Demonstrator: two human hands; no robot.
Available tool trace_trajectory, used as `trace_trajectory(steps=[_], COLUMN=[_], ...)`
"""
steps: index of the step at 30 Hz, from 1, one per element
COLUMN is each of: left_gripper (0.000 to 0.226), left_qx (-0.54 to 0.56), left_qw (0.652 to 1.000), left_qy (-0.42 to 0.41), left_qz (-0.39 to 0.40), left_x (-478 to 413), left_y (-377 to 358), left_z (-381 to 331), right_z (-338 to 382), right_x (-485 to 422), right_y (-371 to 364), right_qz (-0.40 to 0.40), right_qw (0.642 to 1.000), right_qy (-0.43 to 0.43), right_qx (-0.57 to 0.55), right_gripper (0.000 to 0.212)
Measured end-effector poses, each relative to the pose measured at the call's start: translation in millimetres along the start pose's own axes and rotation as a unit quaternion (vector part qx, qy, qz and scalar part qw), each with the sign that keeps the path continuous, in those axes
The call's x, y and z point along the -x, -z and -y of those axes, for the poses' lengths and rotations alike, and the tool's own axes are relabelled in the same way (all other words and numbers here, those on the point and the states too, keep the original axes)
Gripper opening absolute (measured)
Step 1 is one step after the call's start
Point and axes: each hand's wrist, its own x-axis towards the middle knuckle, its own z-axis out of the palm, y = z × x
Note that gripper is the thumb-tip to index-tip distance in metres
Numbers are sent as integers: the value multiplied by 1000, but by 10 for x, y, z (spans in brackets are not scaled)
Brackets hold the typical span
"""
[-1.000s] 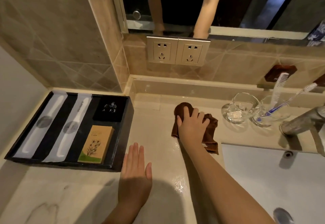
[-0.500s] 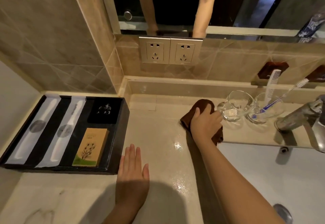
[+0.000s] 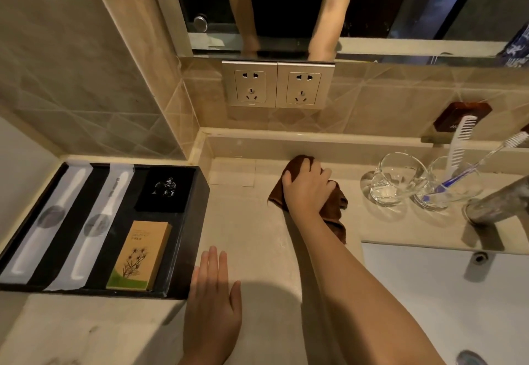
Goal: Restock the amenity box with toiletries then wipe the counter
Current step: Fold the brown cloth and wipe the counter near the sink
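My right hand presses a brown cloth onto the beige counter, close to the back ledge. Flat on the counter, my left hand rests with fingers together just off the right front corner of the black amenity box. Inside the box lie two white wrapped toothbrush packs, a black packet and a tan carton with a flower print.
Two glass tumblers stand right of the cloth; one holds a white comb and a toothbrush. A metal tap and the white basin lie at the right. Double sockets and a mirror are on the back wall.
My right hand slid the cloth right toward the glasses, then back left and farther toward the back ledge. My left hand stayed flat beside the box.
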Motion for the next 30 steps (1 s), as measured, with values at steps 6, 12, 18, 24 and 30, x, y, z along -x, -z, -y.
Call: trace_trajectory(steps=[6, 12, 18, 24, 30], left_gripper=[64, 64, 63, 62, 64], left_qx=[-3, -6, -7, -4, 13], left_qw=[1000, 1000, 1000, 1000, 1000], left_qy=[-12, -16, -14, -1, 2], left_qz=[-10, -13, 0, 24, 25], left_x=[2, -2, -6, -19, -15], left_y=[-47, -51, 2, 21, 52], left_z=[26, 26, 12, 20, 21], right_z=[171, 420, 715, 1072, 530], right_x=[33, 117, 173, 166, -4], right_y=[-76, -125, -184, -235, -134], right_qz=[26, 56, 82, 117, 65], right_qw=[997, 988, 964, 934, 956], right_qy=[68, 145, 252, 337, 284], right_qx=[-2, -3, -6, 14, 26], right_gripper=[52, 51, 45, 42, 44])
